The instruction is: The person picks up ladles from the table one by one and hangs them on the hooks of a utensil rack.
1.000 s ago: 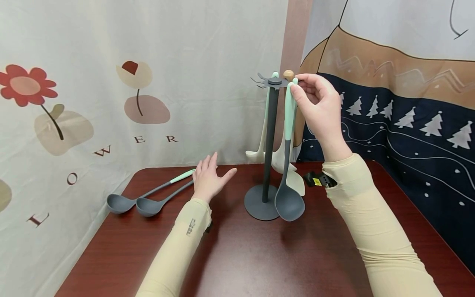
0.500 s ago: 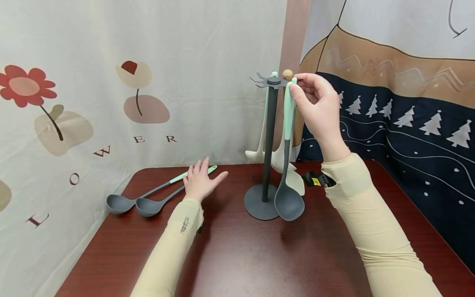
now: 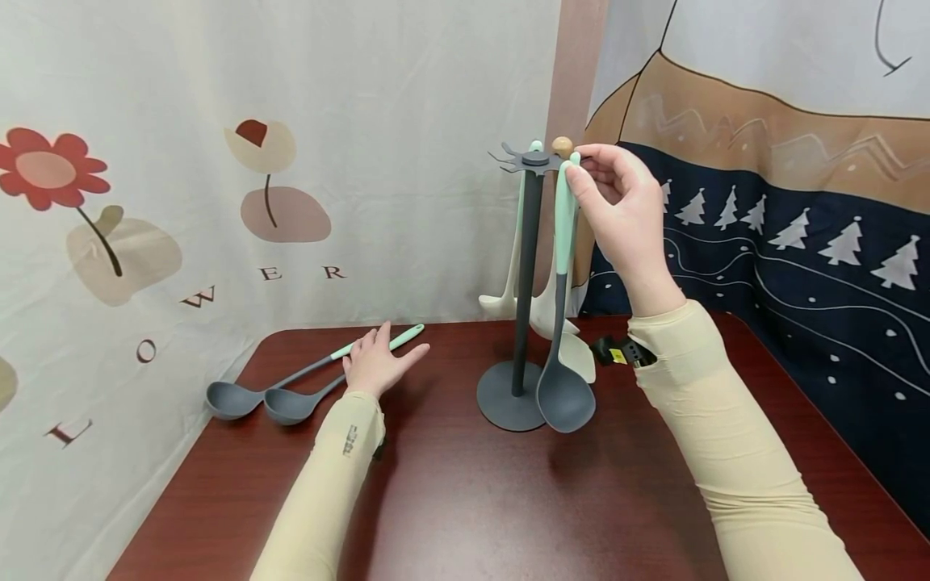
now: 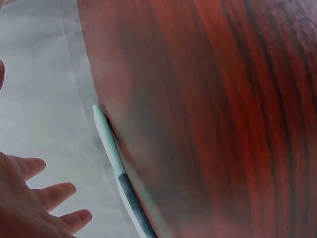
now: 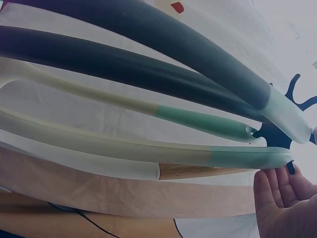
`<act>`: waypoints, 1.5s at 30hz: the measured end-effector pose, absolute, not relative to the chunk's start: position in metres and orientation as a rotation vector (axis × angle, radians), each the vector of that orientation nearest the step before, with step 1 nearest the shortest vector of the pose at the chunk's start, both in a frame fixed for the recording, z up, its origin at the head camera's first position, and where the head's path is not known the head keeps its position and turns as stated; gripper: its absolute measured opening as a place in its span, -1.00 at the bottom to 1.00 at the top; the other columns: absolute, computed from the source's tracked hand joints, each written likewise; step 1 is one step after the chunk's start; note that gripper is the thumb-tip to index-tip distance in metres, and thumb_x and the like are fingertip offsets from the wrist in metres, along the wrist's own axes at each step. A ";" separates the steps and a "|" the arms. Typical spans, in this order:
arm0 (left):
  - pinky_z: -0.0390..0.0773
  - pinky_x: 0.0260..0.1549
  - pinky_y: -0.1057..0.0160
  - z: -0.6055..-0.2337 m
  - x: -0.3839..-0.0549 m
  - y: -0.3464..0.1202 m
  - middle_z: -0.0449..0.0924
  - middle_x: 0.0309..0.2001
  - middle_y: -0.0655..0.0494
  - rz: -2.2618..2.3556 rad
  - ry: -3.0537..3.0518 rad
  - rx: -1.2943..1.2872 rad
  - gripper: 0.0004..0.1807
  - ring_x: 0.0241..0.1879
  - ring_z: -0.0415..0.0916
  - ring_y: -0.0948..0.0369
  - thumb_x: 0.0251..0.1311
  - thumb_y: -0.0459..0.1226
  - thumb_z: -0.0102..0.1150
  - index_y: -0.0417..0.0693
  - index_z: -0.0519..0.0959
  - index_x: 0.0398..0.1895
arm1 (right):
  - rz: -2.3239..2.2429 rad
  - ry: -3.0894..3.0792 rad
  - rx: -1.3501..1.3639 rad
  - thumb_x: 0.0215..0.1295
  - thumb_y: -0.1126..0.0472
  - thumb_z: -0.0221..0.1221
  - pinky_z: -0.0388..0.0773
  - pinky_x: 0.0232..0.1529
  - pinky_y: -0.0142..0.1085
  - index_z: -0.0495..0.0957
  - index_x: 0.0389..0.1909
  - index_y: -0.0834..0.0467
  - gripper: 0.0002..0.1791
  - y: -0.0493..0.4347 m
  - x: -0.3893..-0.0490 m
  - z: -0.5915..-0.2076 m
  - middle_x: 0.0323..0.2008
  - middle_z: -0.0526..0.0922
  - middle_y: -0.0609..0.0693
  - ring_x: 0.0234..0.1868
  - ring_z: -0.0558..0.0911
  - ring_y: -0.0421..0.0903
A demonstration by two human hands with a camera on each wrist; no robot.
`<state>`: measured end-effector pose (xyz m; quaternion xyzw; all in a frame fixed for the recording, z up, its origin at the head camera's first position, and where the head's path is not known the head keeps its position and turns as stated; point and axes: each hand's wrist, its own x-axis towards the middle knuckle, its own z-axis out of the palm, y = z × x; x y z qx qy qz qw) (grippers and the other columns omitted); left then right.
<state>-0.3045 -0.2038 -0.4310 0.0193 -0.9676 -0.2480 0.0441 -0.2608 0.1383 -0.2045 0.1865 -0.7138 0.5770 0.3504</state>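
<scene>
My right hand [image 3: 619, 214] pinches the mint handle end of a grey ladle [image 3: 565, 397] at the top of a dark utensil stand [image 3: 527, 274]. The ladle hangs bowl down in front of the stand. Two more grey ladles with mint handles, a left one [image 3: 231, 401] and a right one [image 3: 291, 407], lie on the table at the left. My left hand [image 3: 376, 363] is spread over their handles and partly hides them. In the left wrist view a mint handle [image 4: 108, 141] lies apart from its extended fingers [image 4: 57, 193].
Cream utensils [image 3: 501, 305] hang behind the stand's pole, one with a mint handle [image 5: 203, 121]. A wooden knob [image 3: 563, 147] shows by the hook ring. The stand's round base [image 3: 501, 403] rests on the brown table [image 3: 465, 500]. Printed curtains [image 3: 407, 121] hang behind.
My left hand has moved left and slightly down across the ladle handles, uncovering one handle's end. My right hand and its ladle have stayed in place.
</scene>
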 end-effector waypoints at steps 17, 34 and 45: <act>0.08 0.18 -0.42 -0.437 -0.310 -0.231 0.18 0.41 -0.24 -0.701 -3.030 0.146 0.13 0.33 0.07 -0.34 -0.03 0.52 0.04 0.02 0.21 0.49 | 1.479 -1.850 0.479 0.34 0.19 0.25 0.51 0.08 -0.38 0.58 0.09 0.31 -0.62 0.138 -0.261 -0.206 -0.06 0.58 0.07 -0.11 0.55 -0.11; 0.30 0.02 -0.39 -0.433 -0.309 -0.255 0.28 0.29 -0.37 -0.624 -3.134 0.277 -0.07 0.22 0.19 -0.35 0.13 0.24 0.22 -0.17 0.28 0.42 | 1.489 -1.847 0.492 0.34 0.20 0.24 0.52 0.08 -0.37 0.59 0.07 0.29 -0.65 0.137 -0.260 -0.204 -0.06 0.58 0.08 -0.12 0.55 -0.10; 0.52 -0.20 -0.22 -0.436 -0.309 -0.267 0.44 0.18 -0.34 -0.575 -3.176 0.431 -0.45 0.09 0.41 -0.27 0.26 -0.16 0.24 -0.16 0.44 0.28 | 1.497 -1.840 0.496 0.34 0.20 0.24 0.52 0.08 -0.37 0.59 0.06 0.29 -0.65 0.137 -0.259 -0.204 -0.07 0.58 0.07 -0.12 0.55 -0.10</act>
